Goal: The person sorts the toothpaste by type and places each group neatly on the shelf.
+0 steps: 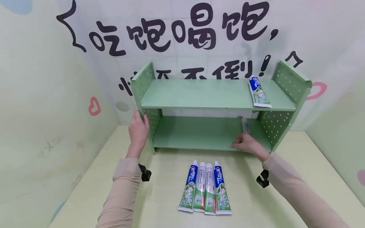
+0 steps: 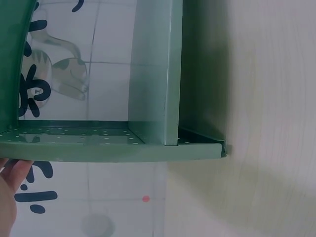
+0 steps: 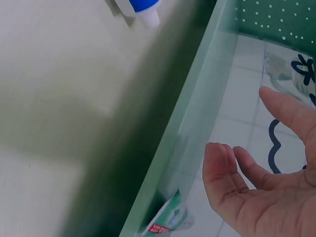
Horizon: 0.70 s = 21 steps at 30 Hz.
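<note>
A green two-tier shelf [image 1: 185, 95] stands on the table. My left hand [image 1: 138, 128] rests against the outside of its left side panel [image 1: 148, 126], fingertips touching the panel [image 2: 113, 152]. My right hand [image 1: 246, 144] is at the front of the lower board, its fingers loosely bent and parted, holding nothing, as the right wrist view shows. Just beyond it a white and green toothpaste tube [image 1: 245, 125] lies on the lower board, partly hidden by the hand; its flat end [image 3: 169, 217] shows in the right wrist view. A blue and green toothpaste tube [image 1: 259, 91] lies on the upper board, right side.
In front of the shelf, several toothpaste tubes lie side by side on the table [image 1: 159, 190]: two blue and green tubes [image 1: 189, 186] outside, two white and green tubes [image 1: 210, 190] between them. A wall [image 1: 176, 57] with black lettering rises behind the shelf.
</note>
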Tool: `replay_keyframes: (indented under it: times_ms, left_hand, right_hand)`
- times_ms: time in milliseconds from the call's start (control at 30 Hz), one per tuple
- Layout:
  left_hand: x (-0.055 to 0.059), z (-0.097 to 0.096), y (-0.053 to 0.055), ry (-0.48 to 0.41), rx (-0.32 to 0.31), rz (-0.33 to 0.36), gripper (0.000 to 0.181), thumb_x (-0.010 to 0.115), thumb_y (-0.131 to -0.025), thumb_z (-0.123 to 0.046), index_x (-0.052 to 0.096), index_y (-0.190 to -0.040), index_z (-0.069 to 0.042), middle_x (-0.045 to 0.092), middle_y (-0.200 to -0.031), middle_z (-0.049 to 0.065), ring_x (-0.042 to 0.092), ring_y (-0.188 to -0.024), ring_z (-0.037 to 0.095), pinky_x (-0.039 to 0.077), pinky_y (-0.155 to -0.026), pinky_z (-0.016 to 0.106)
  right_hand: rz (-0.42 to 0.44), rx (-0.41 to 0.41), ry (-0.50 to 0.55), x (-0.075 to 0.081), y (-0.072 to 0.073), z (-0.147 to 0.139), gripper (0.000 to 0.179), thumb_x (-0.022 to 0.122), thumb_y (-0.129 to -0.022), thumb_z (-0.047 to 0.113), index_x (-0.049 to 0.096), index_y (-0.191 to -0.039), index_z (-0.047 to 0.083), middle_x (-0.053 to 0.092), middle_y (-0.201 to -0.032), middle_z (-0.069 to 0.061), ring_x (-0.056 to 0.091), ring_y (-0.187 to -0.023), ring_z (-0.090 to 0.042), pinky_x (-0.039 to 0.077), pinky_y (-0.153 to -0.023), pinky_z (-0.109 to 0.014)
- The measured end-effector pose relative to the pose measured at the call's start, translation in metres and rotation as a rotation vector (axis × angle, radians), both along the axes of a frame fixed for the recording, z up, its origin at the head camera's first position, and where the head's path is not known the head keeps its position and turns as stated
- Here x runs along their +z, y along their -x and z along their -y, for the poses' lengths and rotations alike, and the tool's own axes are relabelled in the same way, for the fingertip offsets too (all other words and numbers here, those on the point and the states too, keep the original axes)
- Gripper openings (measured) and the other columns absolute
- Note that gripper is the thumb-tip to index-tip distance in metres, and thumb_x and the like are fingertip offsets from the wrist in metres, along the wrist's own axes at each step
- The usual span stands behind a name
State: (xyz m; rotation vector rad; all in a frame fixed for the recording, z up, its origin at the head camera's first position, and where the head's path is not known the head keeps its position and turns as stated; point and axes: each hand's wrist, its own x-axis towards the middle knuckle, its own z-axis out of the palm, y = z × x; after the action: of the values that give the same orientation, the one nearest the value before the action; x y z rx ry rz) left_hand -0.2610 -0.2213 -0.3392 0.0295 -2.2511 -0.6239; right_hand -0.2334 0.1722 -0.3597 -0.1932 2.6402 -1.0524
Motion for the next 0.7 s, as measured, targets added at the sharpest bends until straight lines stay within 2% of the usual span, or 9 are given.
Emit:
replay_keyframes:
  times_ms: [200,400,700]
  left_hand:
    - [-0.002,0.002,0.000,-0.004,0.016,0.016,0.026,0.045,-0.094,-0.017,0.047,-0.099,0.008,0.056,-0.082,0.024,0.056,-0.064,0.040,0.048,-0.055,0.048]
    - [-0.003,0.003,-0.001,-0.002,0.007,0.039,0.027,0.044,-0.095,-0.018,0.047,-0.102,0.008,0.057,-0.085,0.024,0.057,-0.066,0.038,0.049,-0.057,0.046]
    - [0.000,0.000,-0.001,0.002,-0.009,0.034,0.028,0.045,-0.095,-0.018,0.047,-0.101,0.009,0.057,-0.084,0.024,0.057,-0.066,0.039,0.049,-0.057,0.046]
  right_hand:
    - [0.020,-0.009,0.000,-0.007,-0.008,0.012,0.061,0.065,-0.083,0.030,0.043,-0.123,-0.010,0.056,-0.104,-0.022,0.056,-0.082,-0.020,0.049,-0.068,-0.029]
    - [0.104,-0.009,0.100,-0.020,-0.021,0.021,0.060,0.065,-0.083,0.028,0.041,-0.124,-0.009,0.054,-0.097,-0.015,0.056,-0.084,-0.024,0.052,-0.076,-0.037]
    - [0.137,-0.016,0.111,-0.039,-0.040,0.032,0.060,0.067,-0.081,0.026,0.042,-0.123,-0.009,0.054,-0.093,-0.015,0.056,-0.082,-0.024,0.052,-0.071,-0.036]
